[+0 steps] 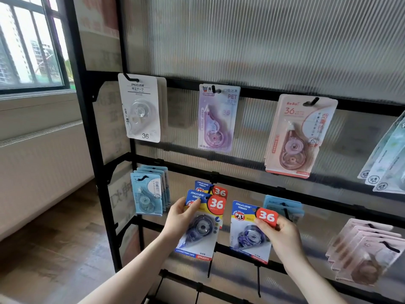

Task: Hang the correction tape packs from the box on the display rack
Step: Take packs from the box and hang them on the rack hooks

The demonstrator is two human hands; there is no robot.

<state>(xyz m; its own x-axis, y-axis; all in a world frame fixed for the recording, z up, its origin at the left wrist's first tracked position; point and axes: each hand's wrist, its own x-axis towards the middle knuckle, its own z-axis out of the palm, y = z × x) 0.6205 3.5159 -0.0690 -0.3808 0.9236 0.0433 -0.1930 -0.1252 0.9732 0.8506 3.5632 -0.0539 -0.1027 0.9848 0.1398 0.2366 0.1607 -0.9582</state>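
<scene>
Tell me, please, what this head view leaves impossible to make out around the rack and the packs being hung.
- Box: outside the head view.
- Pack on the hook: mostly covered by the left hand's pack.
- Blue packs: partly behind the right hand's pack, blurred.
- Right-edge packs: cut off by the frame.

Three blue-and-yellow packs (202, 224); two hands (178, 218); one rack (92, 137).

both hands (179, 218) (282, 235) each pinch 1 blue pack (200, 229) (249, 233) at rack (103, 172).
</scene>
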